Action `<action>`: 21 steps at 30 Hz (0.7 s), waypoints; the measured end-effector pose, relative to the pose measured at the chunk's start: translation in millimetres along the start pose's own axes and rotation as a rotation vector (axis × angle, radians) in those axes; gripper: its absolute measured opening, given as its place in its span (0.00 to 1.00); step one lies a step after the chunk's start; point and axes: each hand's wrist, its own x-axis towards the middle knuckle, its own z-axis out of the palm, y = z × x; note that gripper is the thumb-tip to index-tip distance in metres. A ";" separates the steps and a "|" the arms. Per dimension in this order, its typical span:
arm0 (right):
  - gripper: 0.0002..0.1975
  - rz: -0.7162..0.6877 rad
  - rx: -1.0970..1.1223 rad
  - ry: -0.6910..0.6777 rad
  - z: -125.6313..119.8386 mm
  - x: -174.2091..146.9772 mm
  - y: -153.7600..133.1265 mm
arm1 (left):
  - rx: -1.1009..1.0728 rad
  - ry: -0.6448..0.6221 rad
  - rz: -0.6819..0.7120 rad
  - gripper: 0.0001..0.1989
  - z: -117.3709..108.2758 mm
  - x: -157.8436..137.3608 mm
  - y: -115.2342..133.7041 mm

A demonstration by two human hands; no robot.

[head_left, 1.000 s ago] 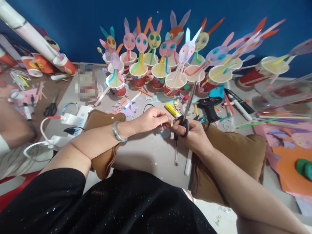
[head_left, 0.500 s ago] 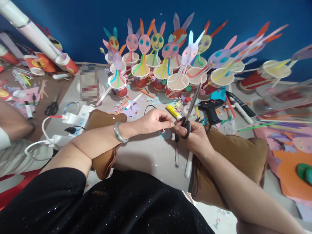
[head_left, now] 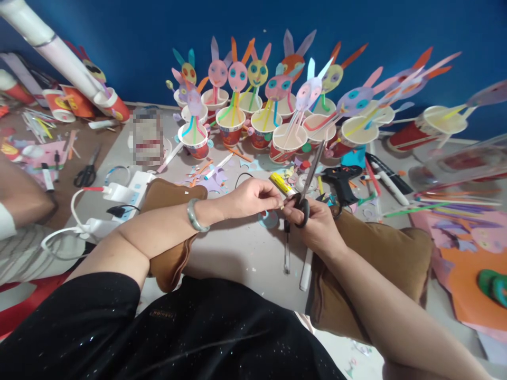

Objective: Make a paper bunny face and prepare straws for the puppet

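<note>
In my right hand is a pair of black-handled scissors, blades pointing up and away from me. My left hand is closed in a pinch, its thumb and fingertips meeting those of my right hand. A tiny pale bit shows between the fingertips, too small to name. Just below the hands lie a light-blue paper circle with red and a pen. A yellow glue-stick-like tube rests behind my left fingers.
Paper cups bearing paper rabbit heads stand in rows along the blue wall. A black glue gun lies right of the scissors. Brown cushions sit under my forearms. A power strip and another person's arm are at left.
The view has shifted slightly, so the cups sit a little lower. Both hands keep nearly the same pose, fingertips together, with the scissors still held in the right hand.
</note>
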 end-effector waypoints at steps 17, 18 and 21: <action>0.21 0.160 0.134 -0.081 0.2 -0.1 -7.4 | 0.174 -0.060 0.357 0.04 -3.9 0.5 -1.5; 0.21 0.170 0.158 -0.098 1.5 -0.1 -10.2 | 0.205 -0.060 0.395 0.03 -4.2 0.0 -0.7; 0.24 0.168 0.208 -0.134 5.5 -0.2 -18.6 | 0.263 -0.066 0.477 0.03 -5.2 -0.5 -0.1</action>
